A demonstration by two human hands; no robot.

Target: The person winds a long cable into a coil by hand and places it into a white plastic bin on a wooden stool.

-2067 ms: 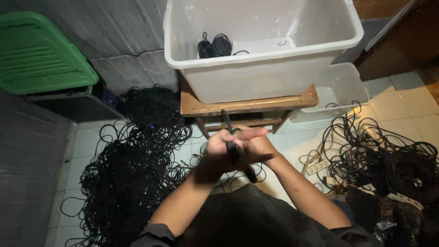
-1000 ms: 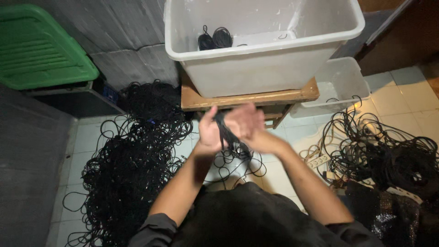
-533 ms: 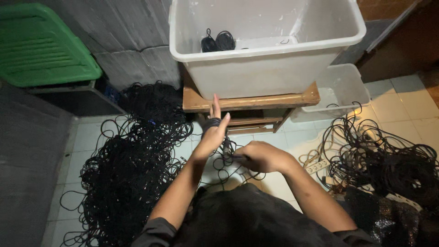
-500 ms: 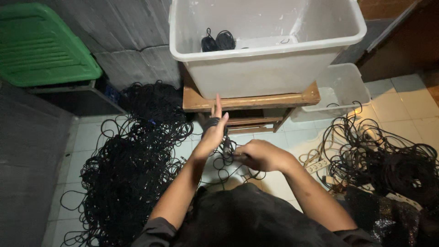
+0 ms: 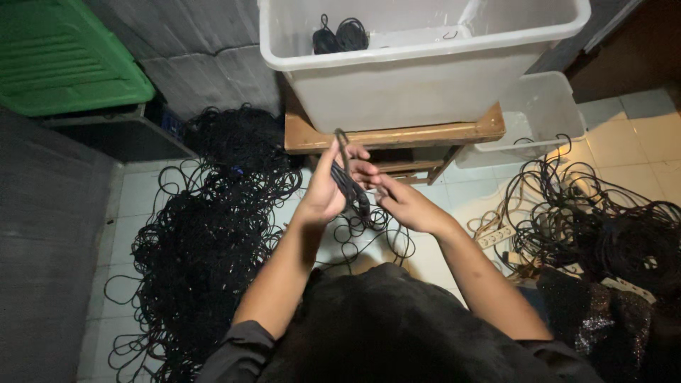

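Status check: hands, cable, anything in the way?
Left hand and right hand grip black cable. White tub just ahead. Loose cable pile at left.

White tub [image 5: 425,85] on wooden stool [image 5: 397,135] — green lid [image 5: 64,60], power strip [image 5: 496,235].

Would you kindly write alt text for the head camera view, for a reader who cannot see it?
Seen from above, a person's left hand and right hand hold a bundle of black cable in front of a white plastic tub on a wooden stool. Tangled black cables cover the tiled floor; a green lid lies upper left.
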